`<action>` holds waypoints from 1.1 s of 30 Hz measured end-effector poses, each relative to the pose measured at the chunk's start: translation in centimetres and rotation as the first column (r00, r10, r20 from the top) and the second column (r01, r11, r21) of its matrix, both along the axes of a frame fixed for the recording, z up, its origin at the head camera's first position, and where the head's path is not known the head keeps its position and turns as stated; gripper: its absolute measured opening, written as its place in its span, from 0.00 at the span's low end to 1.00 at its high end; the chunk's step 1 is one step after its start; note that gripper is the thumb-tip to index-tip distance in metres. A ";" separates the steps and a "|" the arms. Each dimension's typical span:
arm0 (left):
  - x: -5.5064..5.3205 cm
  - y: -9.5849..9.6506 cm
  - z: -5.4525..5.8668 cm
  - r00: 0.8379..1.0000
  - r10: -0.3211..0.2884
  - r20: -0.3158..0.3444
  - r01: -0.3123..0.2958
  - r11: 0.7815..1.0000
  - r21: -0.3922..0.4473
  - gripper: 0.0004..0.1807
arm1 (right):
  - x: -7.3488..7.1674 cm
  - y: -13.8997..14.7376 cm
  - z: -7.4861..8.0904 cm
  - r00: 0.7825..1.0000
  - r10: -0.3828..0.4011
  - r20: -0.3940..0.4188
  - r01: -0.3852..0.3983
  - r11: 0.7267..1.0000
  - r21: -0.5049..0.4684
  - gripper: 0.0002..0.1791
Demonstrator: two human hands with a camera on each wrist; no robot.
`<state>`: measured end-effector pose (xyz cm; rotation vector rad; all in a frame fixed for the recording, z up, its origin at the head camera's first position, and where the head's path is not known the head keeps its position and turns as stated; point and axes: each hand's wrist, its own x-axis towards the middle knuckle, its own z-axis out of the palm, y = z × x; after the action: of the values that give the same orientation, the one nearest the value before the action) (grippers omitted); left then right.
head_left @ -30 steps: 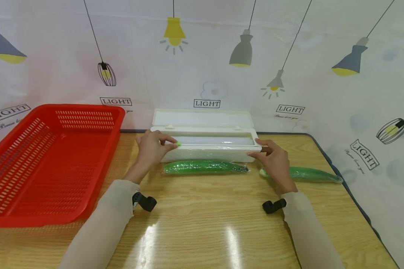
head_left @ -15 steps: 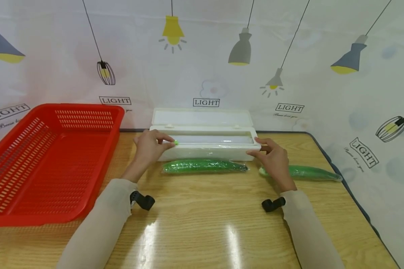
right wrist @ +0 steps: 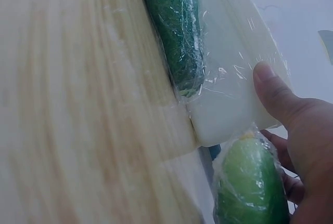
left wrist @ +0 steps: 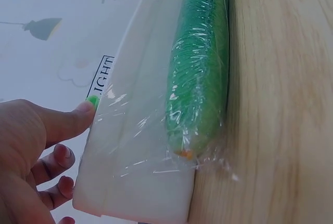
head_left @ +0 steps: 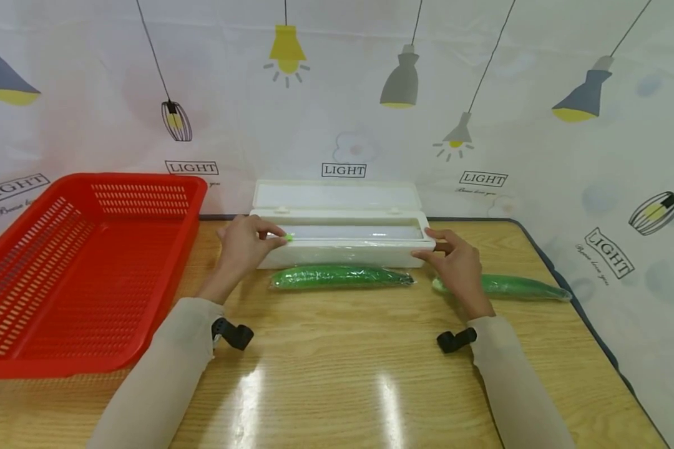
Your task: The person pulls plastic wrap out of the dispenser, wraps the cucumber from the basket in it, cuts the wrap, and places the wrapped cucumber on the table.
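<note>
A white cling film dispenser stands at the back of the table with its lid raised. My left hand pinches the small green slider cutter near the left end of its front edge. At the right end, my right hand grips the dispenser's corner, thumb on the front. Clear film runs from the dispenser over a long green cucumber lying just in front of it. A second film-wrapped cucumber lies to the right, partly hidden behind my right hand; its pale tip shows in the right wrist view.
A large red plastic basket stands on the left of the wooden table. A printed wall covering rises right behind the dispenser. The table's dark edge runs down the right side.
My left hand has slid slightly left along the dispenser's front edge, carrying the green slider cutter with it. The right hand keeps its grip on the dispenser, and the cucumbers have stayed in place.
</note>
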<state>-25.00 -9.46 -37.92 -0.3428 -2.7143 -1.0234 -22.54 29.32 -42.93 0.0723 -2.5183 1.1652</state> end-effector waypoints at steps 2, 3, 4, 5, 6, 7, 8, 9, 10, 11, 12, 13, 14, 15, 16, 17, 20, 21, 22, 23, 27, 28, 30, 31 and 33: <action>0.0 -0.1 -0.1 1.000 0.006 -0.004 -0.006 1.000 -0.002 0.05 | 0.0 0.0 -0.1 1.000 0.004 0.002 -0.004 1.000 -0.005 0.29; -0.1 -0.2 -0.1 1.000 0.011 -0.006 -0.011 1.000 -0.003 0.05 | 0.0 0.0 -0.1 1.000 0.004 0.000 -0.004 1.000 -0.004 0.29; -0.1 -0.3 -0.2 1.000 0.014 -0.009 -0.014 1.000 -0.003 0.05 | 0.0 0.1 -0.1 1.000 0.005 -0.004 -0.005 1.000 -0.004 0.29; -0.1 -0.4 -0.2 1.000 0.018 -0.012 -0.018 1.000 -0.002 0.05 | 0.0 0.1 -0.1 1.000 0.004 -0.009 -0.004 1.000 -0.004 0.29; 0.0 -0.5 -0.2 1.000 0.021 -0.015 -0.021 1.000 0.000 0.05 | 0.0 0.1 -0.1 1.000 0.003 -0.016 -0.003 1.000 -0.001 0.29; 0.0 -0.5 -0.2 1.000 0.022 -0.018 -0.022 1.000 0.002 0.05 | 0.0 0.1 -0.1 1.000 0.001 -0.021 -0.001 1.000 0.003 0.28; 0.0 -0.6 -0.2 1.000 0.024 -0.020 -0.024 1.000 0.004 0.05 | 0.0 0.2 -0.1 1.000 -0.001 -0.026 0.001 1.000 0.005 0.28; 0.0 -0.6 -0.2 0.999 0.026 -0.021 -0.026 1.000 0.011 0.05 | 0.1 0.2 0.0 1.000 -0.001 -0.029 0.001 1.000 0.007 0.28; 0.1 -0.7 -0.2 0.999 0.027 -0.020 -0.026 1.000 0.017 0.05 | 0.1 0.3 0.0 1.000 0.000 -0.029 0.001 1.000 0.009 0.28; 0.1 -0.7 -0.2 0.999 0.030 -0.017 -0.030 0.999 0.022 0.05 | 0.1 0.3 0.0 1.000 0.000 -0.025 0.000 1.000 0.010 0.28; 0.1 -0.7 -0.2 0.999 0.035 -0.013 -0.035 0.999 0.025 0.05 | 0.1 0.4 0.0 1.000 0.000 -0.022 0.001 1.000 0.011 0.28; 0.2 -0.8 -0.3 0.999 0.042 -0.009 -0.042 0.999 0.028 0.05 | 0.1 0.4 -0.1 1.000 0.000 -0.018 0.000 1.000 0.011 0.28; 0.2 -0.8 -0.3 0.999 0.050 -0.003 -0.050 0.998 0.031 0.05 | 0.1 0.4 -0.1 1.000 -0.002 -0.017 0.002 1.000 0.008 0.28; 0.3 -0.8 -0.3 0.998 0.058 0.002 -0.058 0.998 0.036 0.05 | 0.1 0.4 -0.1 1.000 -0.001 -0.016 0.001 1.000 0.005 0.28; 0.3 -0.8 -0.3 0.998 0.067 0.006 -0.068 0.997 0.036 0.05 | 0.0 0.4 -0.1 1.000 0.000 -0.015 0.000 1.000 -0.003 0.28; 0.4 -0.8 -0.4 0.997 0.077 0.007 -0.077 0.996 0.037 0.05 | 0.0 0.4 -0.1 1.000 0.002 -0.013 -0.002 1.000 -0.004 0.28; 0.5 -0.9 -0.3 0.995 0.102 0.001 -0.102 0.994 0.032 0.05 | -0.1 0.4 -0.2 1.000 0.012 -0.011 -0.012 1.000 -0.010 0.28; 0.6 -0.9 -0.3 0.994 0.108 -0.001 -0.108 0.994 0.030 0.05 | -0.2 0.4 -0.2 1.000 0.016 -0.013 -0.016 1.000 -0.012 0.28; 0.6 -1.0 -0.2 0.994 0.112 -0.003 -0.112 0.993 0.026 0.05 | -0.2 0.3 -0.2 1.000 0.015 -0.014 -0.015 1.000 -0.013 0.28; 0.6 -1.0 -0.1 0.993 0.114 -0.005 -0.114 0.993 0.023 0.05 | -0.2 0.3 -0.1 1.000 0.014 -0.019 -0.015 1.000 -0.009 0.28; 0.7 -1.2 -0.1 0.993 0.120 0.013 -0.120 0.992 0.027 0.06 | -0.2 0.3 0.0 1.000 0.014 -0.023 -0.015 1.000 -0.018 0.28; 0.7 -1.2 -0.1 0.992 0.123 0.017 -0.123 0.992 0.028 0.06 | -0.2 0.3 0.0 1.000 0.017 -0.020 -0.018 1.000 -0.021 0.28; 0.7 -1.3 -0.2 0.991 0.129 0.019 -0.129 0.991 0.038 0.06 | -0.1 0.3 0.0 1.000 0.025 -0.011 -0.025 0.999 -0.030 0.28; 0.7 -1.4 -0.3 0.991 0.133 0.023 -0.134 0.990 0.046 0.06 | -0.1 0.2 -0.1 1.000 0.028 -0.008 -0.028 0.999 -0.031 0.28; 0.8 -1.5 -0.4 0.990 0.132 0.038 -0.135 0.988 0.074 0.06 | -0.1 0.2 -0.2 1.000 0.028 -0.003 -0.028 0.999 -0.035 0.28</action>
<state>-24.20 -10.93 -38.34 -0.1297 -2.6757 -1.1006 -22.67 29.54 -43.09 0.0999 -2.5015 1.2187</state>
